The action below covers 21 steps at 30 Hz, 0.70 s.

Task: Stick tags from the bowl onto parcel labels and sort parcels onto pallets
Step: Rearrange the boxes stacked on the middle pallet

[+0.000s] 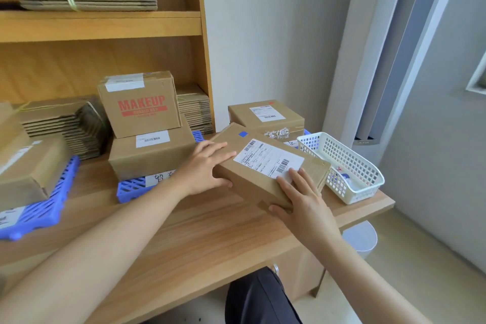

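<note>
The upper box [140, 104] of the two-box stack reads "MAKEUP" in red capitals, with a red band of smaller, unreadable letters beneath. Under it, the lower box [151, 155] carries a white barcode label [152, 138]. Right of that stack, the held parcel [265, 166] bears a shipping label [268, 159] with barcodes and print too fine to read, perhaps Chinese. Below the stack, a handwritten paper tag [161, 177] on the blue pallet [131, 188] shows dark characters.

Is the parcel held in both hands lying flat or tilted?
Tilted: the parcel rises toward its far end, gripped by left hand and right hand.
</note>
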Each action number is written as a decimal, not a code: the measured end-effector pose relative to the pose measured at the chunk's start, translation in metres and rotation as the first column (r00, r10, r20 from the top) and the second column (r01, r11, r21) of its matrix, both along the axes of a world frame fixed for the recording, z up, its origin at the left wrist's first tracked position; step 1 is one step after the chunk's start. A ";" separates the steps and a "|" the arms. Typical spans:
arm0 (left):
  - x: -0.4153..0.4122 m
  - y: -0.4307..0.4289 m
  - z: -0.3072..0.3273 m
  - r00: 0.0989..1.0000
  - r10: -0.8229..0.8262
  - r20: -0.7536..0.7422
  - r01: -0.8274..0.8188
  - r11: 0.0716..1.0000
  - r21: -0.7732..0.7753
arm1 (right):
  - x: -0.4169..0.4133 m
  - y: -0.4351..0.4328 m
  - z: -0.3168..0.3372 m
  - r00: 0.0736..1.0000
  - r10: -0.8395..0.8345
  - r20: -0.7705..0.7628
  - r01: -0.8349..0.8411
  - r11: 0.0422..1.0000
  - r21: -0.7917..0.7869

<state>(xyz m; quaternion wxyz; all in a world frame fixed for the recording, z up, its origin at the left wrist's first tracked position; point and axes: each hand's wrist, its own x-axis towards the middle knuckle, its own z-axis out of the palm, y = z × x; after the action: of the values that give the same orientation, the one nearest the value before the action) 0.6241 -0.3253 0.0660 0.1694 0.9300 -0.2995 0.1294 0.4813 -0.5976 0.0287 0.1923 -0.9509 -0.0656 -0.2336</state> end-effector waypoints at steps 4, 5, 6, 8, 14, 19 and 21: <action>-0.011 0.048 0.021 0.986 0.161 0.041 -0.161 0.987 -0.013 | 0.028 0.032 0.035 0.991 0.115 0.067 -0.114 0.993 -0.021; -0.013 0.059 0.023 0.980 0.194 0.044 -0.193 0.981 -0.016 | 0.035 0.038 0.041 0.987 0.152 0.060 -0.151 0.988 -0.018; -0.015 0.074 0.028 0.971 0.234 0.048 -0.233 0.972 -0.023 | 0.046 0.048 0.049 0.977 0.204 0.060 -0.204 0.979 -0.016; -0.022 0.100 0.035 0.945 0.321 0.056 -0.320 0.947 -0.030 | 0.067 0.066 0.062 0.950 0.309 0.049 -0.309 0.951 -0.020; -0.035 0.161 0.038 0.837 0.538 0.103 -0.540 0.842 -0.005 | 0.143 0.124 0.080 0.862 0.501 -0.083 -0.505 0.863 -0.031; -0.030 0.187 0.026 0.756 0.647 0.099 -0.650 0.760 0.002 | 0.194 0.159 0.085 0.782 0.595 -0.185 -0.605 0.796 0.002; -0.025 0.191 0.018 0.717 0.683 0.135 -0.692 0.721 0.026 | 0.212 0.169 0.085 0.767 0.608 -0.206 -0.621 0.784 0.005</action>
<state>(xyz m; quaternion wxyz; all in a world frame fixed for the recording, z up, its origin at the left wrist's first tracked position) 0.5988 -0.1339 0.0838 0.0567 0.9712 0.0535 0.2254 0.6932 -0.4283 0.1135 0.2333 -0.9009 -0.3610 -0.0609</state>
